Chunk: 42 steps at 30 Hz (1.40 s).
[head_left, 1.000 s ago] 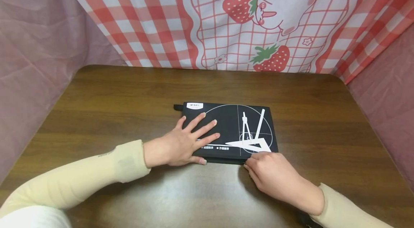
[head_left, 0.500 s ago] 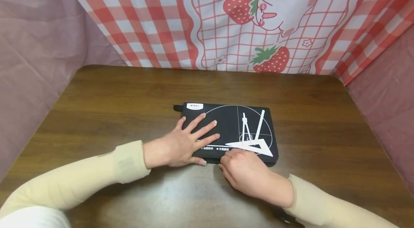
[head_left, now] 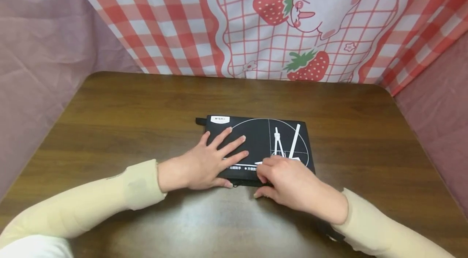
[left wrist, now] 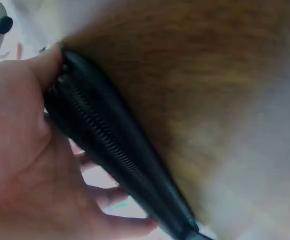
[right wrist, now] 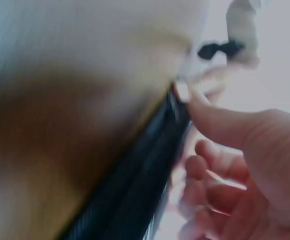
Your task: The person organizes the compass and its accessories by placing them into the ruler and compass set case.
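A flat black zip case lies on the table, printed in white with a compass, a ruler and a set square. My left hand rests on its left part with the fingers spread and the thumb at the front edge. In the left wrist view the zip along that edge looks closed. Over the front right of the case is my right hand, its thumb apart from the loosely bent fingers. Nothing shows in its grasp. The right wrist view is blurred, with the thumb near the case's edge.
The brown wooden table spreads around the case. A short black tab sticks out at the case's back left. Behind the table hangs a red-and-white checked cloth with strawberries, with pink cloth at the sides.
My right hand has slid left along the case's front edge with pinched fingers, then moved slightly back right as thumb and fingers parted. The left hand and the case have stayed put.
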{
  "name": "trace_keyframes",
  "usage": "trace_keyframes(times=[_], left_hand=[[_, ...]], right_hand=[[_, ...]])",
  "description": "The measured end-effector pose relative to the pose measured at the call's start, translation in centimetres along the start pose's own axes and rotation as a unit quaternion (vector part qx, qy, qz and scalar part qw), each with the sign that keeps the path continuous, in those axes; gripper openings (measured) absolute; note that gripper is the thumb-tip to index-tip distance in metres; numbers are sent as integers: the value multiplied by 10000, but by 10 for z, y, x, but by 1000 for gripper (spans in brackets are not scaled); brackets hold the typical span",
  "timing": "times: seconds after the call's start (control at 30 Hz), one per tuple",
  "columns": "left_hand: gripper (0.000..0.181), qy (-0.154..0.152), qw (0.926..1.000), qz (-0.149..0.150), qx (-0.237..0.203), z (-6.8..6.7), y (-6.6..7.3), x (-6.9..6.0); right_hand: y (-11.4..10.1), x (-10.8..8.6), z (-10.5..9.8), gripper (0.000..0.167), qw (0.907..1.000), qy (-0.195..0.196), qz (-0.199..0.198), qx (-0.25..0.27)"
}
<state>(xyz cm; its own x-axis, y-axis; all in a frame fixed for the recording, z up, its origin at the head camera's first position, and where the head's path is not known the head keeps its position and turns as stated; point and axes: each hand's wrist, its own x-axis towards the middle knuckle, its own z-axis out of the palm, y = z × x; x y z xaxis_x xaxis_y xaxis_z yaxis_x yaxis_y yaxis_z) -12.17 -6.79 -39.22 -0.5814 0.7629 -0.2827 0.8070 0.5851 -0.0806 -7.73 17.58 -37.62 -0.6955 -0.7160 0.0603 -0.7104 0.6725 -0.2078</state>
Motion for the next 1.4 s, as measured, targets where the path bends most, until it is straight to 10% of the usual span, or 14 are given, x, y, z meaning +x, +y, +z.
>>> trace_keyframes(times=[0.13,0.37,0.77,1.4], left_hand=[[81,843,9947,506,306,-8,6,-3],[6,2497,9460,1543,1379,-11,36,-5],[23,2460,9598,-351,1306,7,75,-22],[20,2397,9553,-455,1669,5,85,0]], right_hand=[[15,-6,-7,47,9989,-347,274,-151],[31,-2,0,45,9978,-631,164,142],[39,6,-2,45,9955,-889,-137,294],[40,1,-1,45,9962,-839,-36,237]])
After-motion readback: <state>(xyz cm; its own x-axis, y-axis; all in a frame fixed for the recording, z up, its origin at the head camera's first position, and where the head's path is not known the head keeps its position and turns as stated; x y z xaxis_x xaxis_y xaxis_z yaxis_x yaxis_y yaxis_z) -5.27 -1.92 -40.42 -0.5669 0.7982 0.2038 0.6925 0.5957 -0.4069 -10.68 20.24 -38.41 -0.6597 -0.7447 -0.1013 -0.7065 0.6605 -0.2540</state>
